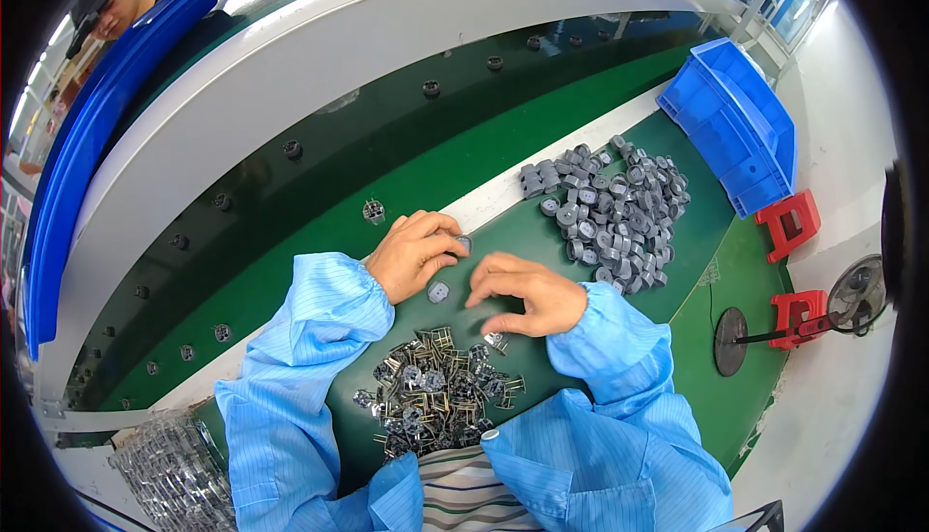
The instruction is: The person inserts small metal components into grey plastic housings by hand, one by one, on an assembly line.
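My left hand (416, 253) is over the near edge of the green work surface, its fingers curled around a small grey plastic cap (464, 244) that shows at the fingertips. Just below it, another grey cap (438, 292) lies loose. My right hand (530, 292) hovers to the right with thumb and forefinger apart and nothing visible between them. Close under that thumb lies a small metal-pinned part (496, 341). Between my forearms is a heap of metal-pinned parts (435, 392). A large pile of grey caps (619, 211) sits beyond my right hand.
A green conveyor belt (416, 183) runs past the white rail, carrying spaced-out small assemblies (374, 211). Blue crates (731, 125) stand at the far right, near red stools (789, 225) and a fan (856, 295). Stacked clear trays (179, 474) are at lower left. Another person (121, 0) is across the line.
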